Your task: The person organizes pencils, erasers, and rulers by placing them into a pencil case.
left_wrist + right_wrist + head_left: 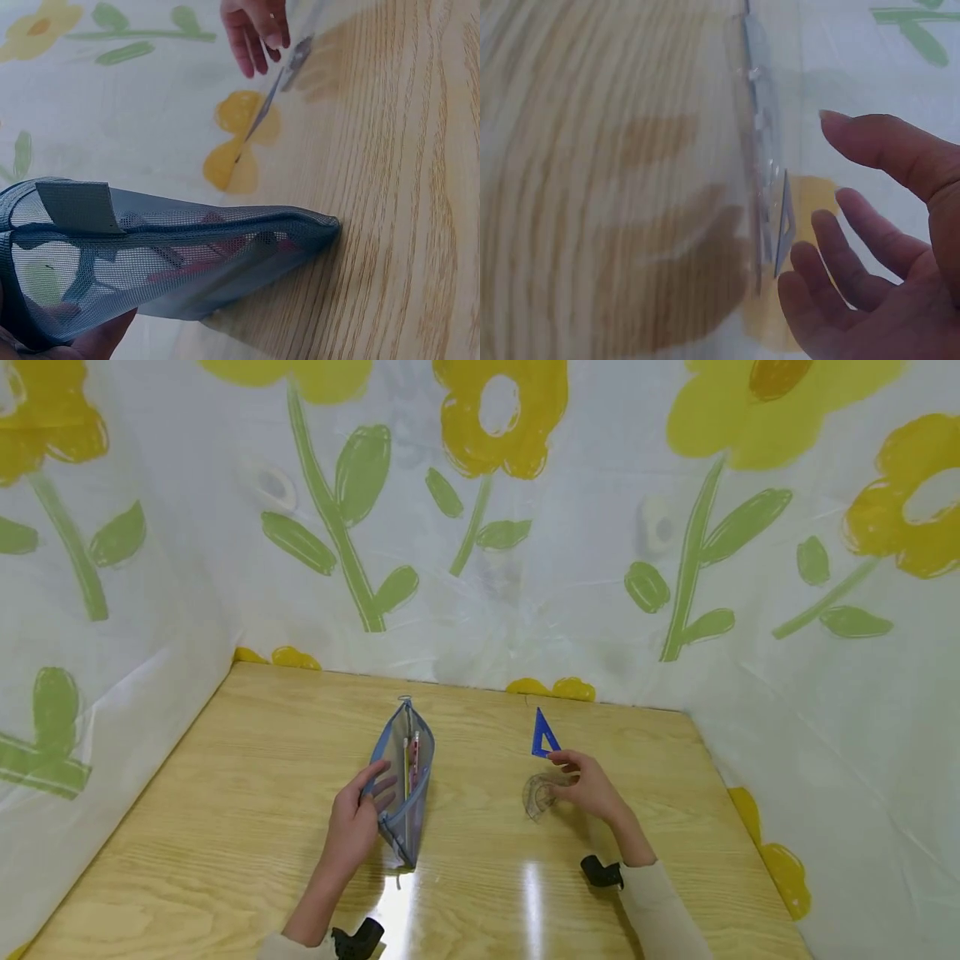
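Observation:
A blue-grey mesh pencil case (420, 827) stands on the table with its zip top open. My left hand (356, 814) grips its left side, and the mesh (187, 247) shows close up in the left wrist view. Inside the case are a yellow pencil (407, 767) and a pink-and-white stick-shaped pencil or pen (416, 752). My right hand (592, 787) hovers with spread, lightly bent fingers over a clear protractor (536, 797). Just beyond those fingertips lies a blue set square (538, 735). Between the right thumb and fingers (859, 262) there is a gap with nothing in it.
Pale wood tabletop (225, 810) lies under everything. A white cloth with printed flowers (480, 610) hangs along the back and both sides. Black wrist cameras (600, 871) sit on both forearms.

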The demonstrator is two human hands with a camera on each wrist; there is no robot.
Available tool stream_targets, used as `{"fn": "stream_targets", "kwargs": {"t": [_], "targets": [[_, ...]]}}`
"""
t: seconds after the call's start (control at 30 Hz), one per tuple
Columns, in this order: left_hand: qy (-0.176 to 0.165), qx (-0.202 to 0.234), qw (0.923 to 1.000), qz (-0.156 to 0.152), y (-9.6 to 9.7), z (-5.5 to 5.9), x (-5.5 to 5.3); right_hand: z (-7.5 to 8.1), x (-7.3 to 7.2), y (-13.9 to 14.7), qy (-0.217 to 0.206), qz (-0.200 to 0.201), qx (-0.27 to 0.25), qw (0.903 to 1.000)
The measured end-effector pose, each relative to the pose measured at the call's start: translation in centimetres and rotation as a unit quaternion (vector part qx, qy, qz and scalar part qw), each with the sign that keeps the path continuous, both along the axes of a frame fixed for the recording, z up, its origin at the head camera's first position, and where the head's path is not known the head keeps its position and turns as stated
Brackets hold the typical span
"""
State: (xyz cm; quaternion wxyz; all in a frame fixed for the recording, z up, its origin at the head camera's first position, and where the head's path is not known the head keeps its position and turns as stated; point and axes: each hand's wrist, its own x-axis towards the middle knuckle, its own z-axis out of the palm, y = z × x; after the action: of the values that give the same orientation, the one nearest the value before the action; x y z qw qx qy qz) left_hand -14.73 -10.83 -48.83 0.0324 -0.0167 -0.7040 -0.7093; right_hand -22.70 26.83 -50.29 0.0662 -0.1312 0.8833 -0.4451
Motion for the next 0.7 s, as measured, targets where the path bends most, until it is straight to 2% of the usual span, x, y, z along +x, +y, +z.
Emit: {"fn": "stream_targets", "kwargs": {"t": [0.2, 0.47, 0.7], "targets": [[-0.001, -0.004, 1.0000, 0.001, 0.20, -0.08, -0.16, -0.54, -0.02, 0.22, -0.022, 0.002, 0.039, 0.9990], [-0.007, 0.001, 1.0000, -0.003, 0.21, -0.02, -0.23, -0.52, -0.22, -0.31, -0.038, -0.008, 0.070, 0.9968], [-0.003, -0.004, 1.0000, -0.006, 0.20, -0.27, -0.15, -0.76, -0.12, -0.47, -0.043, -0.039, 0.090, 0.9943]]}}
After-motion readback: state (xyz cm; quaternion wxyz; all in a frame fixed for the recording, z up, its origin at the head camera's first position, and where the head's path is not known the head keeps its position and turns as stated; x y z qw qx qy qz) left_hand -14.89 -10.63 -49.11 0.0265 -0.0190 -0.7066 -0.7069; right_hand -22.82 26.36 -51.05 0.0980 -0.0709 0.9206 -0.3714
